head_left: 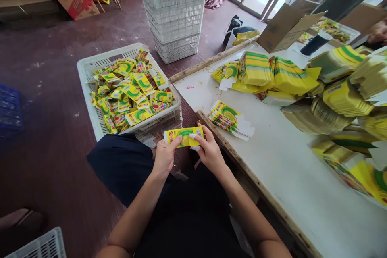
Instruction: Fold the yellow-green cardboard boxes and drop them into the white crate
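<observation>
Between my two hands, above my lap, is a small yellow and green printed carton (pixel 185 132). My left hand (pixel 165 154) grips its left end, thumb across the printed face. At the other end my right hand (pixel 209 147) holds it near the barcode, with a white covering on one fingertip. A short stack of flat cartons (pixel 225 115) lies on the white table (pixel 272 161) just right of my hands. To the left, a white plastic crate (pixel 99 117) is heaped with filled-looking yellow cartons (pixel 130 88).
Bundles of flat yellow cartons (pixel 256 68) cover the table's far and right side. An open cardboard box (pixel 281 28) and a dark cylinder (pixel 316 44) stand behind them. Stacked white crates (pixel 175 8) rise beyond the filled crate. Another person's hand (pixel 379 32) shows at far right.
</observation>
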A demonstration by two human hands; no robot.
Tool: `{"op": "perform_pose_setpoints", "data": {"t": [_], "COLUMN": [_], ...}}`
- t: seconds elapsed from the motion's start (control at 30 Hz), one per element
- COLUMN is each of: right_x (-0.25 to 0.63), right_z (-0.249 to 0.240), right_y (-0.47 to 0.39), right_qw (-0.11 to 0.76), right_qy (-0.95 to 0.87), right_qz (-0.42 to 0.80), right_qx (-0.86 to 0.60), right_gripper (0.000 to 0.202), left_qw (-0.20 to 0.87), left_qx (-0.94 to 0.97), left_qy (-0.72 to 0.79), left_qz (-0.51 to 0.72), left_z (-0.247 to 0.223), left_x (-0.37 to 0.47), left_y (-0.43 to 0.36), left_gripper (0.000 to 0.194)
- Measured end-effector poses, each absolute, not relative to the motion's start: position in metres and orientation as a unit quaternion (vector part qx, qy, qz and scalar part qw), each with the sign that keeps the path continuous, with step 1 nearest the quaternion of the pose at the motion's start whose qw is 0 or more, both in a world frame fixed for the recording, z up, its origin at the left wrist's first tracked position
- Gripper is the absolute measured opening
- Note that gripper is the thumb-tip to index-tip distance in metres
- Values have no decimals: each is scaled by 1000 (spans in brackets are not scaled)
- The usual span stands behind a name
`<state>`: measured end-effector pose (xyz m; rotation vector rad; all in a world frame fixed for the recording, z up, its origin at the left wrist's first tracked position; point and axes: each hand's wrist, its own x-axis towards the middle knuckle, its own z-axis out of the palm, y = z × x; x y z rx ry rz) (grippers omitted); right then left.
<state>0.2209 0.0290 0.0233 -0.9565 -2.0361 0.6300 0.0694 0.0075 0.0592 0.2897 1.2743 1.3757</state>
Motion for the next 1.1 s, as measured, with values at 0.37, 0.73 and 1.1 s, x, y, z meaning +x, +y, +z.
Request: {"op": "perform_pose_setpoints", "data": {"t": [0.37,0.73,1.1], "right_x": [224,252,302], "right_z": [31,33,13], "right_y": [28,54,93], "right_qw": [444,441,341], "right_qy": [-750,-696,-622], "right_qz": [320,284,98], "right_qx": [-371,-490,-698], "right_gripper": [26,56,38], "left_qw": [598,416,424], "left_qx": [128,223,275], "left_qy": [548,564,649], "left_qz": [570,678,569], "left_z": [62,59,4], "left_x": [69,15,3], "left_y": [8,42,41], "left_gripper": [40,50,55]}}
